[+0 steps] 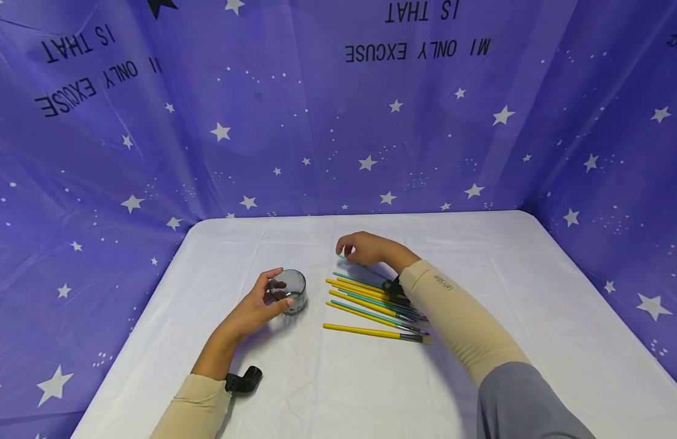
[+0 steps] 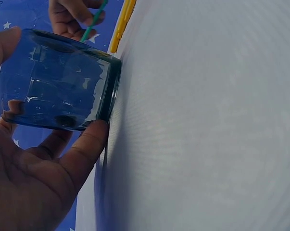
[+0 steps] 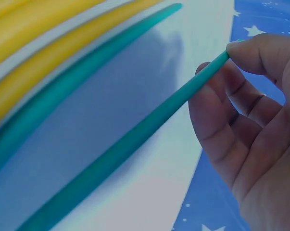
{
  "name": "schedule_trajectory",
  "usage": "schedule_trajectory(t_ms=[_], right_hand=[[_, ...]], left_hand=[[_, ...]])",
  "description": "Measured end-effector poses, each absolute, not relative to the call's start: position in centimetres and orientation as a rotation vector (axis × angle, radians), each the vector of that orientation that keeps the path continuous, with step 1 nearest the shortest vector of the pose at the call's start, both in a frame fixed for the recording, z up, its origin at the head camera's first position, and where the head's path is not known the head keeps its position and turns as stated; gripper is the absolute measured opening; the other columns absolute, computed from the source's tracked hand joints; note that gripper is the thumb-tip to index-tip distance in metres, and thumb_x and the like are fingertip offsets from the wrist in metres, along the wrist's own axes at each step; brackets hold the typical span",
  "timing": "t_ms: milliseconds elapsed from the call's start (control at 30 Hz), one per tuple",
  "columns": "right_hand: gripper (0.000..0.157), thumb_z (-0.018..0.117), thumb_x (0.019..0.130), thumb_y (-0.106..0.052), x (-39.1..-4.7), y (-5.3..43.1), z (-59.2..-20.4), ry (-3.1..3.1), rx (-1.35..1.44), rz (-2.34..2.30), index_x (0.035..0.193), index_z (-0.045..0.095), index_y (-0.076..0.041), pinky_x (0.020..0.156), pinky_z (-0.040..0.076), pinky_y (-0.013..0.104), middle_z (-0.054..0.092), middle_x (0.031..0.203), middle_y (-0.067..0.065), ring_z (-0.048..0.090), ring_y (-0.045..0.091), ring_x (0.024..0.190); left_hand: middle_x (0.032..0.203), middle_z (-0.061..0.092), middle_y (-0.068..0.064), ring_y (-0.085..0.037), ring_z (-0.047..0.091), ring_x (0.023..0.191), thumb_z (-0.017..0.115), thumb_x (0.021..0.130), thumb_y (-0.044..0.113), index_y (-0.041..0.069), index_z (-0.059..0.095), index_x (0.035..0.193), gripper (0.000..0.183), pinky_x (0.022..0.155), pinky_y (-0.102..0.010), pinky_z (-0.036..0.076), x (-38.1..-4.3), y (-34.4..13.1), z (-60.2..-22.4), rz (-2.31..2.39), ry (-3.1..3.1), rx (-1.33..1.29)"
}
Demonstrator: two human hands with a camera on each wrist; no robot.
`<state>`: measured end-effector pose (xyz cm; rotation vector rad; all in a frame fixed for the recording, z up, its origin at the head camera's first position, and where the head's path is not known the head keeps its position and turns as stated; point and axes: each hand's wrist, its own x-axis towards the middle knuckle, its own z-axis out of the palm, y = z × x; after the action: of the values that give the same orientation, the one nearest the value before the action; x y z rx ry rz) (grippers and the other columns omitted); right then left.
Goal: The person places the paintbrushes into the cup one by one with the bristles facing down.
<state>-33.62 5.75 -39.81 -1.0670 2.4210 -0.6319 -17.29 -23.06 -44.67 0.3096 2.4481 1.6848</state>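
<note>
My left hand [image 1: 253, 314] holds a clear grey drinking glass [image 1: 293, 285] by its sides, thumb on the near side and fingers on the far side. In the left wrist view the glass [image 2: 63, 79] has its thick base close to the white tabletop. Farther right, my right hand [image 1: 369, 249] pinches the handle end of a teal paintbrush [image 3: 149, 120] between thumb and fingertips. That brush slants down toward the wrist, where its other end is hidden. Just nearer than this hand lie several yellow and teal paintbrushes [image 1: 362, 300], their bristle ends pointing right, partly under the forearm.
One yellow paintbrush [image 1: 360, 331] lies apart at the near side of the bunch. A white cloth [image 1: 338, 390] covers the table. Purple star-patterned curtains [image 1: 327, 134] stand behind and at both sides. Each wrist wears a black camera mount [image 1: 245, 380].
</note>
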Motion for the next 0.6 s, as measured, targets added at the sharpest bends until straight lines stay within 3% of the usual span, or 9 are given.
schedule_trajectory(t_ms=[233, 400, 600], right_hand=[[0.026, 0.051, 0.100, -0.006, -33.5, 6.2, -38.5, 2.409, -1.004, -0.747, 0.125, 0.058, -0.006, 0.064, 0.049, 0.033, 0.060, 0.110, 0.012, 0.054, 0.019, 0.064], [0.020, 0.049, 0.102, -0.012, -33.5, 6.7, -37.9, 2.362, -0.955, -0.925, 0.122, 0.056, -0.012, 0.067, 0.053, 0.036, 0.058, 0.106, 0.012, 0.056, 0.025, 0.073], [0.022, 0.049, 0.103, -0.012, -33.4, 7.0, -37.4, 2.281, -0.896, -1.151, 0.125, 0.052, -0.009, 0.075, 0.054, 0.050, 0.054, 0.100, 0.013, 0.058, 0.030, 0.079]], left_hand=[[0.140, 0.043, -0.023, -0.037, 0.051, 0.123, 0.071, 0.093, 0.021, 0.014, 0.024, 0.153, 0.077, 0.102, -0.051, 0.036, -17.2, -23.0, -44.5, 1.690, 2.445, 0.308], [0.138, 0.044, -0.022, -0.034, 0.053, 0.120, 0.072, 0.092, 0.022, 0.014, 0.024, 0.153, 0.077, 0.101, -0.050, 0.036, -17.2, -23.0, -44.5, 1.682, 2.455, 0.296], [0.137, 0.045, -0.021, -0.032, 0.053, 0.117, 0.072, 0.092, 0.023, 0.014, 0.025, 0.153, 0.078, 0.101, -0.049, 0.036, -17.3, -23.0, -44.6, 1.671, 2.467, 0.283]])
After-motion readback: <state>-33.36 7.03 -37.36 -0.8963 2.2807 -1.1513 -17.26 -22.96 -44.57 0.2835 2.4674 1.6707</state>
